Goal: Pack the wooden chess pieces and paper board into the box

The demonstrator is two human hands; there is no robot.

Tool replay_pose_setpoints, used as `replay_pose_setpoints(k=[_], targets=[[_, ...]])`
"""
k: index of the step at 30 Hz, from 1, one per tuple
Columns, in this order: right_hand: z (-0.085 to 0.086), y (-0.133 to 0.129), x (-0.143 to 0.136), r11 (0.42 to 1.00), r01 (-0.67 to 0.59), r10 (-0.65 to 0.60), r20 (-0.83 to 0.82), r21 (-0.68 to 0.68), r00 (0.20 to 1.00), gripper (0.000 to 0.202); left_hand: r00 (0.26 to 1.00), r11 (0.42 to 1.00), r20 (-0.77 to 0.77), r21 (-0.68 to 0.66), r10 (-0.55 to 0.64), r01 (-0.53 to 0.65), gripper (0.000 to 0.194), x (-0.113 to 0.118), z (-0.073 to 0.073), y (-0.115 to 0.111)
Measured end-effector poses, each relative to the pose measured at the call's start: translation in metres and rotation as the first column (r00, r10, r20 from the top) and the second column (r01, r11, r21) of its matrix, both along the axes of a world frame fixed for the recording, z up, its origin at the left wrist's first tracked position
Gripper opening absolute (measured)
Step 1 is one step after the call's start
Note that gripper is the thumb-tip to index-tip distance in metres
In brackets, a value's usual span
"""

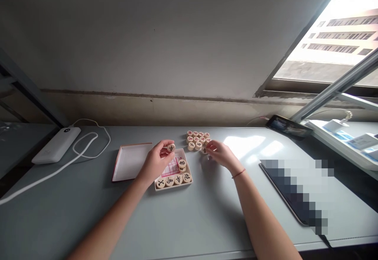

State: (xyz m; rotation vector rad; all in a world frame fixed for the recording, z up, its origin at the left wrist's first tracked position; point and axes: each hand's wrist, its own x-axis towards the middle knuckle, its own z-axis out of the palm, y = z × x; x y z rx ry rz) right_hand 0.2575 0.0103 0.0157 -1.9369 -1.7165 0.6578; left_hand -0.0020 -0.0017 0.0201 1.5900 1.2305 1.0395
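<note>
Power bank [57,146] far left; phone [285,126] at right rear. Lid [132,162] beside box [174,187], which left hand [161,157] partly hides while pinching one piece [171,148] near the far edge. Right hand [220,153] fingering another piece [204,150] beside the cluster [196,139], grip unclear.

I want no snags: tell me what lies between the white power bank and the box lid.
In the head view, a loop of white cable lies between the power bank and the box lid.
</note>
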Motion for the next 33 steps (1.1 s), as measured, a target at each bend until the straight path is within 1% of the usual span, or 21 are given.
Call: replay_pose_setpoints(k=[2,3,4,5,6,7,8,10,11,13,14,16,18,19,21,24,28,33], targets=[[0.001,-0.002,-0.005,0.999,0.029,-0.032,0.089,0.044,0.995,0.007,0.998,0.999,-0.060,0.037,-0.004,0.007,0.028,0.002,0.001,-0.002],[0.004,-0.005,-0.011,0.996,0.024,-0.033,0.095,0.089,0.995,0.008,0.994,0.997,-0.110,0.076,-0.003,0.012,0.028,0.004,0.001,-0.004],[0.008,-0.010,-0.019,0.990,-0.003,-0.006,0.065,0.138,0.998,0.010,0.986,0.992,-0.168,0.127,0.000,0.022,0.026,0.006,0.001,-0.006],[0.012,-0.016,-0.028,0.981,-0.047,0.047,0.003,0.189,0.999,0.013,0.974,0.982,-0.227,0.185,0.001,0.042,0.025,0.008,0.001,-0.009],[0.017,-0.023,-0.039,0.967,-0.110,0.132,-0.084,0.231,0.988,0.017,0.960,0.968,-0.281,0.242,-0.002,0.073,0.024,0.010,0.000,-0.011],[0.020,-0.030,-0.050,0.949,-0.173,0.222,-0.168,0.264,0.960,0.020,0.946,0.949,-0.324,0.295,-0.008,0.109,0.023,0.013,-0.001,-0.013],[0.023,-0.037,-0.061,0.930,-0.215,0.285,-0.213,0.298,0.935,0.022,0.936,0.929,-0.352,0.341,-0.017,0.145,0.021,0.015,-0.003,-0.015],[0.025,-0.047,-0.076,0.912,-0.250,0.332,-0.229,0.325,0.915,0.019,0.928,0.894,-0.369,0.400,-0.045,0.202,0.020,0.018,-0.007,-0.018],[0.025,-0.049,-0.080,0.910,-0.250,0.333,-0.226,0.331,0.915,0.016,0.928,0.882,-0.370,0.418,-0.052,0.216,0.022,0.018,-0.008,-0.018],[0.021,-0.048,-0.076,0.919,-0.201,0.284,-0.217,0.338,0.934,0.013,0.915,0.872,-0.401,0.435,-0.037,0.226,0.027,0.018,-0.011,-0.017],[0.018,-0.044,-0.069,0.926,-0.150,0.231,-0.206,0.346,0.951,0.014,0.900,0.871,-0.436,0.433,-0.020,0.230,0.031,0.017,-0.011,-0.016],[0.011,-0.036,-0.051,0.930,-0.014,0.074,-0.152,0.367,0.986,0.015,0.851,0.877,-0.526,0.411,0.006,0.248,0.035,0.014,-0.011,-0.014],[0.005,-0.028,-0.034,0.927,0.082,-0.060,-0.070,0.366,0.996,0.015,0.799,0.891,-0.601,0.365,0.004,0.270,0.030,0.011,-0.010,-0.012],[0.001,-0.025,-0.027,0.932,0.099,-0.093,-0.034,0.348,0.995,0.014,0.780,0.898,-0.626,0.339,-0.008,0.282,0.025,0.011,-0.009,-0.012],[-0.004,-0.021,-0.019,0.956,0.087,-0.097,0.021,0.280,0.995,0.012,0.758,0.906,-0.650,0.294,-0.043,0.304,0.021,0.010,-0.009,-0.011],[-0.011,-0.020,-0.019,0.981,0.033,-0.053,0.098,0.193,0.994,0.009,0.762,0.905,-0.640,0.262,-0.098,0.336,0.022,0.011,-0.011,-0.011],[-0.020,-0.017,-0.021,0.978,0.017,-0.055,0.177,0.208,0.983,0.012,0.754,0.907,-0.642,0.225,-0.137,0.357,0.023,0.011,-0.015,-0.011],[-0.028,-0.012,-0.022,0.970,0.065,-0.103,0.153,0.235,0.983,0.018,0.747,0.913,-0.645,0.191,-0.160,0.360,0.025,0.012,-0.015,-0.011]])
